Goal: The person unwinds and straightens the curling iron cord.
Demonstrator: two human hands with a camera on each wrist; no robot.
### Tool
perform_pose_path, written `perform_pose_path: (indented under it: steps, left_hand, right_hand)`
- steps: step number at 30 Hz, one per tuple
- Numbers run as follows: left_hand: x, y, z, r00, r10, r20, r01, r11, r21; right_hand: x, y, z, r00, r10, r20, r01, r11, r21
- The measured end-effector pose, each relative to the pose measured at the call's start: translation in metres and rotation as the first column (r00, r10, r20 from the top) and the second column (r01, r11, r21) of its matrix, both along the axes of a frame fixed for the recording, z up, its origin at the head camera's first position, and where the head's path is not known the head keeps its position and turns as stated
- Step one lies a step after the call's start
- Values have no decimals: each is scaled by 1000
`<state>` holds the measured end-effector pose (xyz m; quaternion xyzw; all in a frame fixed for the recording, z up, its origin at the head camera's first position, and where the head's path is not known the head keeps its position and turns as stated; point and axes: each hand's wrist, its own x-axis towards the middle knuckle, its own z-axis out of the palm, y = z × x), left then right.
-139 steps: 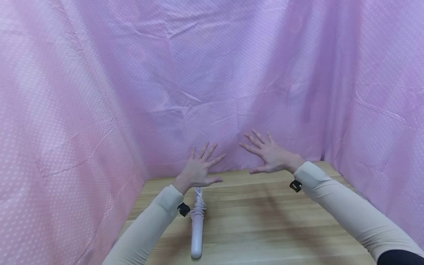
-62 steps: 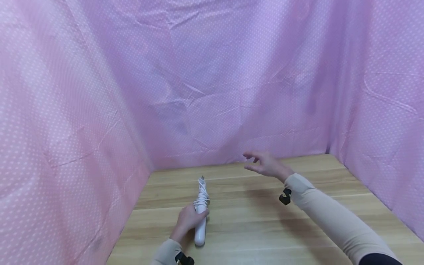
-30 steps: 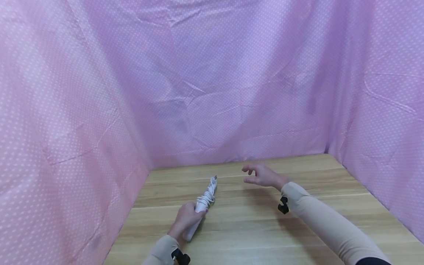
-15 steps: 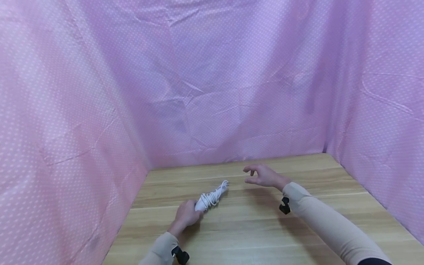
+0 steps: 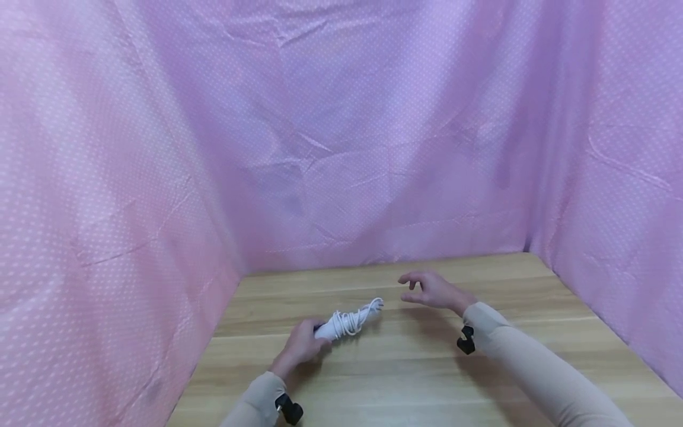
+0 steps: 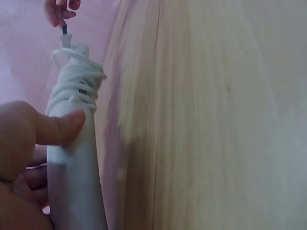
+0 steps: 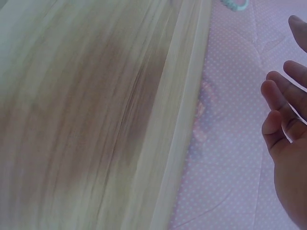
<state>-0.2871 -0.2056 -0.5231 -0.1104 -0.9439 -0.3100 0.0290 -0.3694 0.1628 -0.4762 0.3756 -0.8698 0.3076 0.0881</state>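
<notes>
My left hand (image 5: 303,343) grips a long white hair straightener (image 5: 329,331) by its body, thumb lying along the near side. Its white cord (image 6: 76,79) is wound in several loops round the far end. A plug (image 6: 66,40) sticks out beyond the coils. The straightener points right and slightly away, close over the table, and the palm hides its rear part. To the right, my right hand (image 5: 433,290) hovers with fingers loosely bent and thumb apart, holding nothing. The plug end is a short way left of its fingertips. In the right wrist view, only a bit of cord (image 7: 235,4) shows.
The light wooden table (image 5: 427,379) spreads under both hands. Pink dotted cloth (image 5: 341,148) hangs behind it and along both sides. A small black camera mount (image 5: 289,409) sits at the left wrist, another mount (image 5: 466,340) at the right.
The left hand came down from mid-air, took hold of the straightener and swung its plug end rightward. The right hand, spread wide at first, lowered and loosely bent its fingers.
</notes>
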Motion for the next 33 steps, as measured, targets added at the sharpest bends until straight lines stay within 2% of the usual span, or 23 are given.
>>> perform_pose_path:
  steps: [5, 10, 16, 19, 23, 28, 33]
  left_hand:
    - [-2, 3, 3, 999, -24, 44, 23, 999, 29]
    - [-5, 7, 11, 997, -77, 7, 77, 996, 43]
    - [-10, 15, 28, 992, -129, -8, 129, 987, 94]
    - [-14, 20, 37, 983, -169, -71, 173, 983, 58]
    - [-18, 25, 47, 974, -182, -133, 182, 983, -8]
    - [-21, 30, 55, 962, -214, -170, 214, 977, -16]
    - [-23, 33, 56, 952, -245, -185, 239, 969, -53]
  right_hand:
    - [5, 2, -3, 1000, 3, -18, -4, 999, -36]
    - [11, 5, 0, 999, 1, -33, -3, 997, -79]
    - [22, 6, 8, 996, 35, -80, -46, 989, -144]
    - [27, 5, 13, 995, 34, -94, -48, 987, -154]
    - [30, 3, 16, 995, 50, -91, -64, 986, -156]
    - [32, 3, 16, 997, 57, -49, -65, 982, -178]
    - [36, 5, 10, 998, 55, -7, -55, 983, -177]
